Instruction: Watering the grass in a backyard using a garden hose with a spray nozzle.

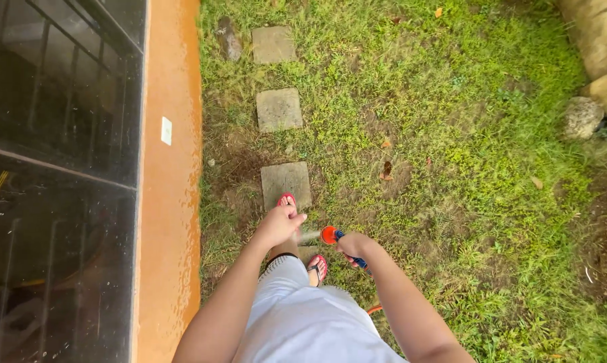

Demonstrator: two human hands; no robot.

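So, only the head view to go on, looking straight down at a person standing on grass beside an orange wall.

Right hand (354, 246) is wrapped around a hose nozzle (330, 235) with an orange head and a blue grip, and the head points left, toward the other hand. Left hand (278, 224) sits just beside that nozzle head with the fingers curled in loosely, holding nothing. A thin pale spray (310, 236) runs between the nozzle and the left hand, so it looks like the water is landing on those fingers. A bit of orange hose (374, 310) peeks out below the right forearm.

Under the hands you can see red flip-flops (318, 267), one foot on a square stepping stone (286, 184) just ahead of the left hand. More stones run further ahead in a line. Left of the left arm is the orange wall (172, 175), with dark glass (58, 168) beyond it.

What could go wrong, as I see it: the nozzle is aimed close to the white shorts and the wall, so a slightly tilted wrist would soak either. Wet stone plus flip-flops is a slip risk too. The hose trailing behind the legs could also catch a heel.
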